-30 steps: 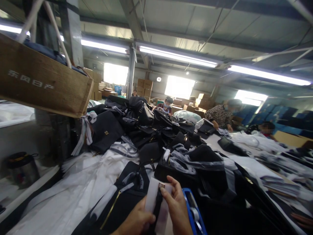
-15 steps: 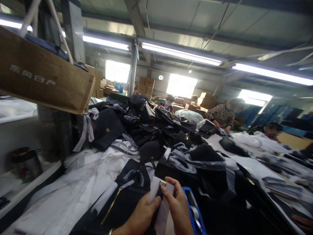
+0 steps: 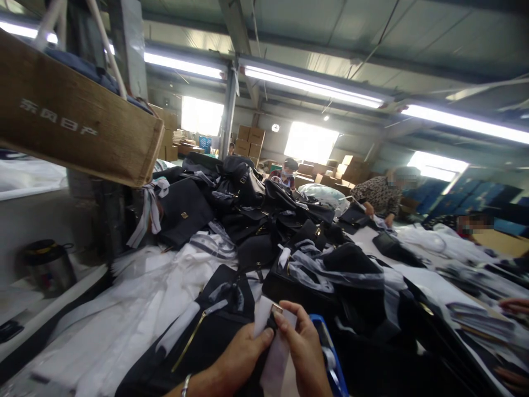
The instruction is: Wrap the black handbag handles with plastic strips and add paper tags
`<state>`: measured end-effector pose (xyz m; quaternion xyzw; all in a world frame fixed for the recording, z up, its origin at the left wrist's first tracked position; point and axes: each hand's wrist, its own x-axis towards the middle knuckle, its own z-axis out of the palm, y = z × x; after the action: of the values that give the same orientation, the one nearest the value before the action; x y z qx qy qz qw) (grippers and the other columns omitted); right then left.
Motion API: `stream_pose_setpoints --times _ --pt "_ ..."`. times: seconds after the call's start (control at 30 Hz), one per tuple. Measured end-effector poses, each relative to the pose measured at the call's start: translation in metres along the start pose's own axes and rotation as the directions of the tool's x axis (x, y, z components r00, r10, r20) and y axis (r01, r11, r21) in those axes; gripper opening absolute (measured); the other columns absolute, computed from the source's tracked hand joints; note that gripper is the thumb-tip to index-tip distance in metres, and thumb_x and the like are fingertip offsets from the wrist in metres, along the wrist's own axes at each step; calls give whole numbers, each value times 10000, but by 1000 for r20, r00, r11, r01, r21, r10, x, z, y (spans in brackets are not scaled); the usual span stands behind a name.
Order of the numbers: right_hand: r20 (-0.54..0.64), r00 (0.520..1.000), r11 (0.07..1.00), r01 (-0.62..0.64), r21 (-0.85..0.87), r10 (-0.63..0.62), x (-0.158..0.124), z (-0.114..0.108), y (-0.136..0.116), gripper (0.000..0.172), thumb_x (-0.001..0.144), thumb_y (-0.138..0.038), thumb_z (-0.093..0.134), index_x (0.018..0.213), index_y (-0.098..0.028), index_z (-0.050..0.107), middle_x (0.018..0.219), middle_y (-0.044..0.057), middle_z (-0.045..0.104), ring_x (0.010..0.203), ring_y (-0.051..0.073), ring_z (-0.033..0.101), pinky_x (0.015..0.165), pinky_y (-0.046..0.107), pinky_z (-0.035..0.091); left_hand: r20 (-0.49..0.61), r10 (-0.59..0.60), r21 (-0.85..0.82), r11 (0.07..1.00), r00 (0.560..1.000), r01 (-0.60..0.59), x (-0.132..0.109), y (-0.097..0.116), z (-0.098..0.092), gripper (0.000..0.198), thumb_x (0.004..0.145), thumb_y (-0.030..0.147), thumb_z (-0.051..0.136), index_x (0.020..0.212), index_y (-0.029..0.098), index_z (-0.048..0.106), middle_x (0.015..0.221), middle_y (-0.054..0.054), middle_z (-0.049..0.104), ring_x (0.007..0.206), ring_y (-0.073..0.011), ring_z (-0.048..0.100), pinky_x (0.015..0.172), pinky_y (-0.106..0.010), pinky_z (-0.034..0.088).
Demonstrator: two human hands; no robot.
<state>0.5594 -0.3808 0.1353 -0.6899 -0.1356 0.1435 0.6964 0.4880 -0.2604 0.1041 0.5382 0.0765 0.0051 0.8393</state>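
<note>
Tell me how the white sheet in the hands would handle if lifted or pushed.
The white sheet is probably light, since it looks thin. It likely has some stiffness, as its top corner stands clear above the left hand without drooping. Its face looks smooth, so the gold buckle against it might slide if nudged sideways.

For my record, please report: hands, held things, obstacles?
Left hand, right hand: pinching black strap with gold fitting, thin white sheet. Long blue tray beside right hand, apparently not blocking.
</note>
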Motion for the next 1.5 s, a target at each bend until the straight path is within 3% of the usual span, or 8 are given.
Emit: stream_pose_setpoints --times 0.07,0.27,0.4,0.6,0.77,1.0,1.2,1.5 --pt "12 1000 1000 16 -7 -16 0 -5 1 494 738 -520 781 1083 -195 644 936 68 720 872 278 657 719 340 521 -34 12 7 1000 999 -12 -1 0 0 462 811 513 661 1015 102 713 847 -79 716 859 -250 632 772 -312 462" --pt "72 997 913 -68 402 42 -3 -22 24 567 749 -608 749 1165 -243 630 1039 106 723 892 280 683 736 374 551 -91 44 52 998 995 -39 -9 14 5 441 847 488 607 1029 97 702 910 -92 722 933 -268 618 863 -342 442" --pt "188 981 922 -118 369 51 -6 -11 38 546 704 -564 811 1122 -238 680 1083 113 711 951 304 674 782 399 544 -87 15 14 1000 996 -14 -12 18 8 471 804 531 641 985 100 702 876 -85 714 884 -254 607 837 -334 444" --pt "417 909 919 -161 359 -4 4 5 26 519 699 -611 787 1050 -233 728 944 123 725 931 319 670 783 428 533 -91 4 44 999 996 0 -10 19 6 436 751 546 692 855 123 705 733 -21 649 715 -169 539 687 -263 419" --pt "330 944 976 -82 202 11 9 5 18 631 700 -648 765 1150 -212 695 847 93 709 835 296 671 730 405 548 -68 -8 38 999 998 11 -6 21 8 536 770 652 614 845 127 691 599 -30 622 584 -178 564 589 -278 430" --pt "209 978 999 -34 41 25 3 14 13 455 751 -635 718 929 -217 704 578 -23 570 458 142 496 426 237 426 -41 -107 -55 993 993 104 -4 16 14 648 738 770 528 797 132 623 545 5 522 418 -110 463 441 -238 341" --pt "284 958 995 -62 81 37 1 13 -4 391 808 -561 708 917 -187 681 645 -12 593 548 134 504 508 228 430 36 -190 -176 965 981 193 -12 22 11 592 716 759 558 760 168 541 639 9 523 474 -89 456 458 -221 335" --pt "240 971 990 38 -138 -3 7 -2 -11 430 772 -607 685 739 -182 625 627 -23 520 586 147 467 541 251 381 -27 -36 57 998 999 37 -7 2 21 653 724 789 534 968 186 477 560 87 427 374 -44 306 359 -182 193"
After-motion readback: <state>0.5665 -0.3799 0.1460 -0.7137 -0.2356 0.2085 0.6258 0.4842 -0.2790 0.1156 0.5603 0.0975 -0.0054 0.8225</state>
